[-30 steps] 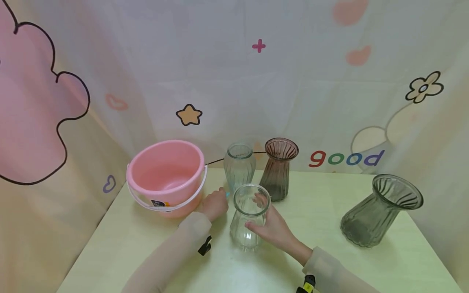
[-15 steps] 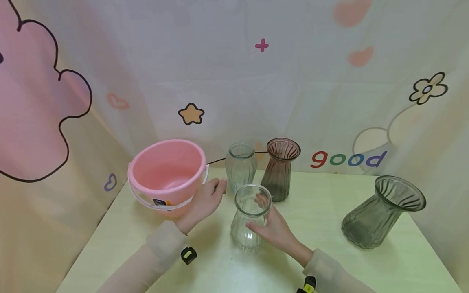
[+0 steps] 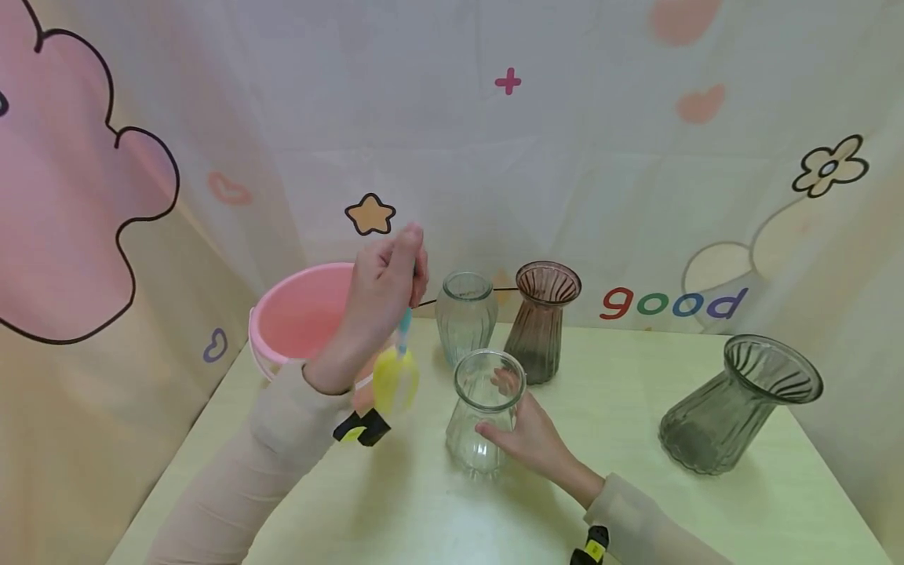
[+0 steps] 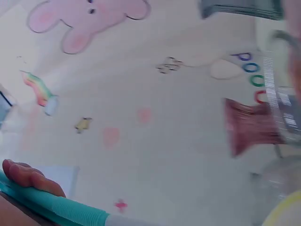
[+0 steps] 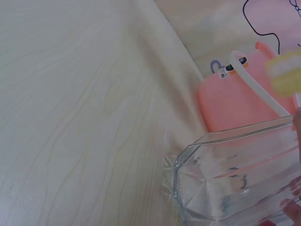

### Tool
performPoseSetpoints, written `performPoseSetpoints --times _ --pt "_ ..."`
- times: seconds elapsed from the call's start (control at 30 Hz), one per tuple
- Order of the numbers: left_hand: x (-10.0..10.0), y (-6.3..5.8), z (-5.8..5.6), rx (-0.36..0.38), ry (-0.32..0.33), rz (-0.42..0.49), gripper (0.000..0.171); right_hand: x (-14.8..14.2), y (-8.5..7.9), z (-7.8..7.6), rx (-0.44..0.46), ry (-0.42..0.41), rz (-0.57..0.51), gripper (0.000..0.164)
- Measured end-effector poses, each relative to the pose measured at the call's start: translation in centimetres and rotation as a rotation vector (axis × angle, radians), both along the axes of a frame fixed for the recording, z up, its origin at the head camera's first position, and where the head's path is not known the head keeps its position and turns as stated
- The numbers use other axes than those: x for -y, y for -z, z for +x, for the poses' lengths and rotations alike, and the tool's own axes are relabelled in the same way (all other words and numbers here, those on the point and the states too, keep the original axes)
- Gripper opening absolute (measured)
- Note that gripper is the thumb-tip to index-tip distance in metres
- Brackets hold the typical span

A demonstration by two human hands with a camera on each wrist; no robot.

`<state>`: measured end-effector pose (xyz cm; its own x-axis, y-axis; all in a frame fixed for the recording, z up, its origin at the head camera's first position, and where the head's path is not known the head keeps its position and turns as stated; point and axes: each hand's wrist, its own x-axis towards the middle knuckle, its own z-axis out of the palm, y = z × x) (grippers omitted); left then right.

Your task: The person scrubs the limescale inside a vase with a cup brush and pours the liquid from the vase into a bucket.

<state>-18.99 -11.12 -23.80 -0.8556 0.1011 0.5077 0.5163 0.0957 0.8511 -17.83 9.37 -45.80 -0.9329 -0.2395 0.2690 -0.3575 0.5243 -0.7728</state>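
My left hand (image 3: 381, 286) is raised in front of the pink bucket and grips the teal handle (image 4: 77, 211) of a sponge bottle brush. The blurred yellow sponge head (image 3: 395, 382) hangs down from it, left of the clear glass vase (image 3: 475, 439). With thumb and fingers spread around its right side, my right hand (image 3: 533, 435) holds that vase upright on the table. In the right wrist view the vase's faceted base (image 5: 197, 188) shows near the tabletop, and the yellow sponge (image 5: 284, 73) appears beyond it.
The pink bucket (image 3: 282, 314) with a white handle stands at the back left, partly behind my left arm. Behind the held vase are a pale glass vase (image 3: 466, 318) and a reddish-brown vase (image 3: 534, 345). A grey-green vase (image 3: 713, 416) stands on the right. A printed curtain (image 3: 438, 102) surrounds the table.
My left hand has pulled back and risen from beside the clear vase, lifting the brush so that its yellow head now shows. The right hand and its vase have stayed put.
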Motion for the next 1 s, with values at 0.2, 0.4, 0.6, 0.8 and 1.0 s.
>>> performPoseSetpoints --times 0.2,0.4,0.6,0.8,1.0 --pt "-1.4 -4.5 0.5 -0.170 0.205 0.209 0.040 0.0 -0.1 -0.2 0.007 -0.006 0.002 0.079" --pt "-3.1 -5.5 0.7 -0.132 0.333 0.349 0.038 0.0 -0.2 -0.3 0.005 -0.017 -0.010 0.078" --pt "-4.7 -3.2 -0.7 0.022 0.327 0.353 0.041 -0.1 -0.1 -0.5 0.005 -0.030 -0.018 0.079" --pt "-5.9 -0.2 -1.8 0.163 0.320 0.352 0.040 -0.1 0.1 -0.4 -0.006 -0.023 -0.005 0.075" --pt "-6.7 2.5 -2.0 0.233 0.315 0.356 0.039 -0.2 0.1 -0.2 -0.029 -0.011 -0.006 0.072"
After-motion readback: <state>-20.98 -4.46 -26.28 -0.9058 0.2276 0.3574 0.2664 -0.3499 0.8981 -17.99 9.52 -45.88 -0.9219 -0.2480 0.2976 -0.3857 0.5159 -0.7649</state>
